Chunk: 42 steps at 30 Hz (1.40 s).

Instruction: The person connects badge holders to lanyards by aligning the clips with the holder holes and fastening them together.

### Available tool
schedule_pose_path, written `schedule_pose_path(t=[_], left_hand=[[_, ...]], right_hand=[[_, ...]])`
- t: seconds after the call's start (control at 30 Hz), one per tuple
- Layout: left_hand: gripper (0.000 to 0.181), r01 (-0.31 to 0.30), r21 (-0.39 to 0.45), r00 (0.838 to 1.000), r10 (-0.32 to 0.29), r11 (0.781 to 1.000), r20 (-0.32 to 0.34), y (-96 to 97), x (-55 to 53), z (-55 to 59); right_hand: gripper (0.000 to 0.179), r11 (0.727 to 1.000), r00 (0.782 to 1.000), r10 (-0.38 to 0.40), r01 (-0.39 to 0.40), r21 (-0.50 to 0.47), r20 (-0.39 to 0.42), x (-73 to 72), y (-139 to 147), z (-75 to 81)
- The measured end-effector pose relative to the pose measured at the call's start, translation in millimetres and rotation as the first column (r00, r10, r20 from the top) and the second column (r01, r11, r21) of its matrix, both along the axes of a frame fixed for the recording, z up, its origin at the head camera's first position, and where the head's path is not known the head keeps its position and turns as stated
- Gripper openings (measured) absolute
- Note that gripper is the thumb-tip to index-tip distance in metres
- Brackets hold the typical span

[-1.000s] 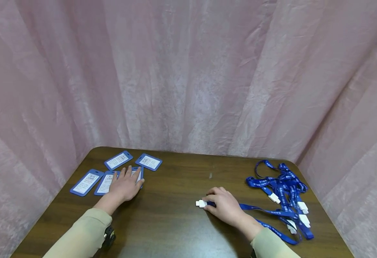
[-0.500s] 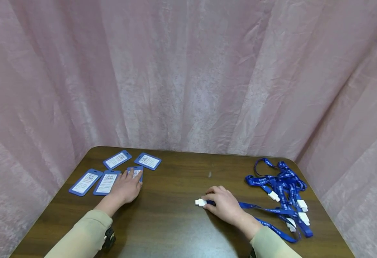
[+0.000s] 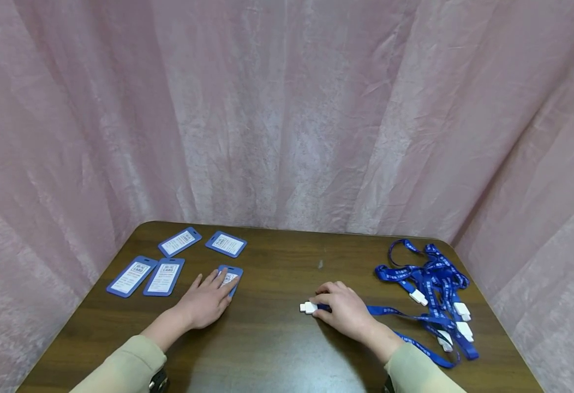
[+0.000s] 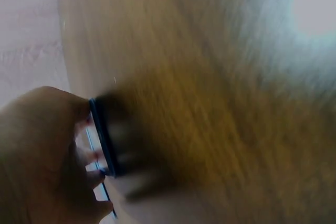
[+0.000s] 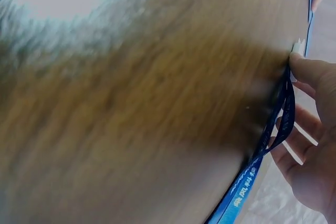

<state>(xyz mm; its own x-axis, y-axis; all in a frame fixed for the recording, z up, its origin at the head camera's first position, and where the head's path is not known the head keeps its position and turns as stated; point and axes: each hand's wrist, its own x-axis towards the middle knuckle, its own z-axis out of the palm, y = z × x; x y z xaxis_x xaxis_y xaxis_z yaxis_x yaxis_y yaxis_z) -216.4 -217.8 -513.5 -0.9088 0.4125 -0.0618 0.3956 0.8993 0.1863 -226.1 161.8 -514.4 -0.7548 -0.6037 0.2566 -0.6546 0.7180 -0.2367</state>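
Observation:
In the head view my left hand (image 3: pixel 202 303) lies with spread fingers over a blue ID card holder (image 3: pixel 235 272), covering part of it. The left wrist view shows that holder (image 4: pixel 104 137) edge-on by the fingers. My right hand (image 3: pixel 348 313) pinches the white buckle end (image 3: pixel 309 308) of a blue lanyard (image 3: pixel 385 310) between thumb and forefinger. Its printed strap (image 5: pixel 244 187) trails off to the right, towards a tangled pile of blue lanyards (image 3: pixel 433 275) with white buckles.
Several other blue card holders lie at the left: two near ones (image 3: pixel 131 277), (image 3: pixel 164 277) side by side, and two far ones (image 3: pixel 180 242), (image 3: pixel 226 244) by the back edge. Pink curtains (image 3: pixel 277 109) hang behind the brown table (image 3: pixel 277 262).
My left hand has slid the card holder right and nearer, away from the other holders. The right hand has barely moved and still pinches the lanyard buckle.

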Motion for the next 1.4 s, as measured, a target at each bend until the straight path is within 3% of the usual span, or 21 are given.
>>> schedule_pose_path(t=[0.23, 0.47, 0.57, 0.7, 0.77, 0.83, 1.0, 1.17, 1.27, 1.4], left_hand=[[0.051, 0.144, 0.026, 0.989, -0.145, 0.989, 0.03, 15.6, 13.4, 6.0], [0.05, 0.284, 0.064, 0.954, -0.289, 0.957, 0.078, 31.4, 20.0, 16.0], [0.052, 0.314, 0.105, 0.941, -0.324, 0.944, 0.098, 37.1, 22.4, 17.5], [0.051, 0.308, 0.199, 0.933, -0.336, 0.93, 0.129, 40.9, 24.0, 16.1], [0.049, 0.296, 0.23, 0.936, -0.329, 0.927, 0.124, 41.0, 24.4, 13.8], [0.049, 0.267, 0.246, 0.95, -0.297, 0.932, 0.093, 41.7, 25.7, 11.4], [0.074, 0.126, 0.215, 0.991, -0.131, 0.968, 0.005, 43.1, 29.1, 6.6], [0.08, -0.005, 0.184, 1.0, 0.0, 0.983, 0.026, 39.5, 29.5, 2.9], [0.076, -0.005, 0.216, 0.999, -0.007, 0.976, 0.053, 36.0, 28.5, 2.4], [0.069, 0.06, 0.242, 0.996, -0.074, 0.968, 0.047, 33.1, 26.1, 1.4]], right_hand=[[0.026, 1.0, 1.0, -0.019, 0.019, 0.001, 0.012, 1.7, 9, 1.1], [0.026, 0.998, 0.998, -0.057, 0.057, 0.018, 0.039, 4.1, 20, 1.7], [0.026, 0.998, 0.996, -0.068, 0.067, 0.019, 0.054, 4.5, 24, 1.0], [0.026, 0.997, 0.995, -0.078, 0.077, 0.015, 0.063, 4.7, 28, -1.1], [0.026, 0.997, 0.995, -0.079, 0.079, 0.011, 0.061, 5.1, 29, -1.8], [0.027, 0.997, 0.995, -0.078, 0.078, 0.012, 0.059, 5.2, 29, -2.6], [0.027, 0.998, 0.997, -0.069, 0.069, -0.001, 0.037, 4.9, 28, -1.8], [0.027, 0.998, 0.998, -0.063, 0.063, 0.001, 0.017, 4.1, 29, -1.0], [0.027, 0.998, 0.998, -0.065, 0.066, -0.002, 0.022, 4.2, 31, -0.8], [0.027, 0.997, 0.996, -0.074, 0.075, -0.014, 0.054, 5.8, 33, 0.4]])
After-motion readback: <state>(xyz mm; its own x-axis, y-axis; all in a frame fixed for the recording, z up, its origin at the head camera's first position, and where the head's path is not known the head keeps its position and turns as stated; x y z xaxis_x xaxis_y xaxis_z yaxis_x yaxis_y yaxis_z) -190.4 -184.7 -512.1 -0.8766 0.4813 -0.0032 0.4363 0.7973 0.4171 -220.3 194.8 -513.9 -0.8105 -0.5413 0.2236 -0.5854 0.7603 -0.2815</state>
